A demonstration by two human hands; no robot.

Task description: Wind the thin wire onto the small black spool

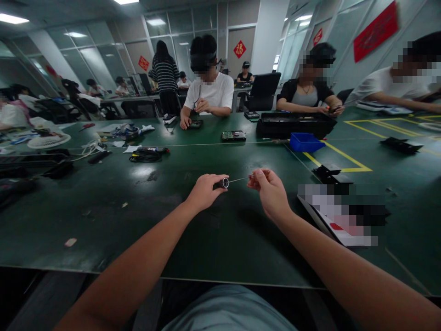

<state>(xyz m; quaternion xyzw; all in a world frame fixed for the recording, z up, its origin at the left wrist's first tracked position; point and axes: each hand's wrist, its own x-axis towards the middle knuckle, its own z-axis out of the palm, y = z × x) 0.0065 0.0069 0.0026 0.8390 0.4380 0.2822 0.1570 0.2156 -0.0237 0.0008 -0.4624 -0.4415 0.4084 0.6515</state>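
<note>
My left hand is closed around a short black cylinder that has a silver-rimmed round end facing right. From near that end a thin, straight, pale strand reaches across to my right hand, which pinches its other end between thumb and fingers. Whether the strand is wire or a stiff rod cannot be made out. Both hands are just above the green table, in the middle of the view. The part of the cylinder inside my left hand is hidden.
A booklet-like item, partly blurred, lies by my right forearm. Black brackets, a blue bin, a long black tray and a circuit-board unit are farther back. Coiled black cable lies left. Co-workers sit opposite.
</note>
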